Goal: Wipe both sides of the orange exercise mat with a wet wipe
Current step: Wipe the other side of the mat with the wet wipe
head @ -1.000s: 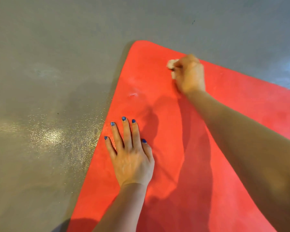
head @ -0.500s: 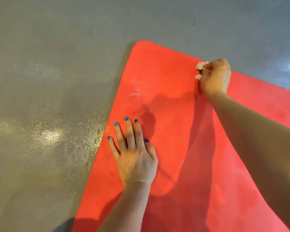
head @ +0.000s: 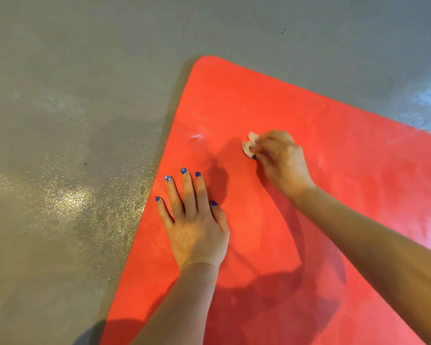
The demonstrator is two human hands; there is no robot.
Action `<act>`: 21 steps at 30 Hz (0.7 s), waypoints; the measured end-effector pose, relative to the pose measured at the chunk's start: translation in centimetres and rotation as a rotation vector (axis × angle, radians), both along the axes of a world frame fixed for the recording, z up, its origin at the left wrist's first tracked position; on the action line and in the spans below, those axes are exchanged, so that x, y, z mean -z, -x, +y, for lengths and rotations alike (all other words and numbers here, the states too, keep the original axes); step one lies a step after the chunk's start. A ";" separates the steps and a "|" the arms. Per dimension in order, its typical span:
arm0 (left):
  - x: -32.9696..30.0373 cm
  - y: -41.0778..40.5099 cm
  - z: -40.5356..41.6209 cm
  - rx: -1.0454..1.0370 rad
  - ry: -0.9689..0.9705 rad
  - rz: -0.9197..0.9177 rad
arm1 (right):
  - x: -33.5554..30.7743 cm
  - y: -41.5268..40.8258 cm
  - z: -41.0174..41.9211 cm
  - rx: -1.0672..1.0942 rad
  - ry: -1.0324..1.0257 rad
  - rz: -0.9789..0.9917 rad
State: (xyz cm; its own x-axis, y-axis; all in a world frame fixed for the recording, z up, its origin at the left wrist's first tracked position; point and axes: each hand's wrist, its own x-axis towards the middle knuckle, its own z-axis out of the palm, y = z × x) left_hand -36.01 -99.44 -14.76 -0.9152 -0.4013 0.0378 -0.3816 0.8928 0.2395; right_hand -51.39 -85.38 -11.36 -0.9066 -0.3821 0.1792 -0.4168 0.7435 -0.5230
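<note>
Grey speckled floor (head: 67, 170) carries the orange exercise mat (head: 271, 282), its upper side mid-wipe: my left hand (head: 197, 230) presses flat, fingers straight, my right hand (head: 281, 160) pinches the wadded wet wipe (head: 248, 145), which I judge should next sweep the far corner.

One head-worn view only, wide-angle, looking forward and steeply down from close above. Mat (head: 296, 220) corner and floor (head: 72, 120) fill the frame; both forearms enter from the bottom edge. No second view to overlap.
</note>
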 end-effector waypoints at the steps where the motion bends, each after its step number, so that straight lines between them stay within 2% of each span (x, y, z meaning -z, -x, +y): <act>1: 0.0 0.0 0.0 -0.002 0.004 0.000 | 0.0 -1.1 0.3 0.012 -0.006 -0.005; 5: 0.1 0.2 0.0 -0.011 0.011 0.002 | 1.3 1.8 -3.5 0.126 -0.009 0.027; 8: 0.1 0.2 0.1 -0.021 0.009 0.014 | 1.5 3.5 -7.1 0.248 0.072 0.019; 9: 0.2 0.2 0.0 -0.025 0.005 0.017 | 1.4 2.5 -7.9 0.224 0.081 0.015; 13: 0.2 0.1 0.0 -0.022 -0.002 0.030 | 0.8 -0.9 -6.2 -0.133 0.002 0.020; 14: 0.2 0.1 0.0 -0.021 0.000 0.031 | 0.9 -0.1 -5.1 -0.120 -0.055 0.064; 16: 0.2 0.1 0.0 -0.020 -0.004 0.040 | 1.4 2.2 -2.4 0.124 -0.114 0.129; 18: 0.2 0.1 0.1 -0.020 0.000 0.038 | 1.5 3.4 -1.1 0.384 -0.034 0.068; 19: 0.1 0.1 0.1 -0.022 0.001 0.034 | 1.6 3.8 -1.5 0.445 -0.016 0.033; 21: 0.1 0.1 0.0 -0.018 0.006 0.029 | 1.4 4.6 -3.6 0.433 -0.082 -0.026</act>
State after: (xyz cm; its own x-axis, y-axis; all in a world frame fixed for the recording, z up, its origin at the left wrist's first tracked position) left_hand -36.11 -99.40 -14.89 -0.9061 -0.4177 0.0672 -0.3908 0.8872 0.2454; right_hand -55.95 -89.01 -12.79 -0.9901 0.0221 0.1388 -0.0449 0.8862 -0.4612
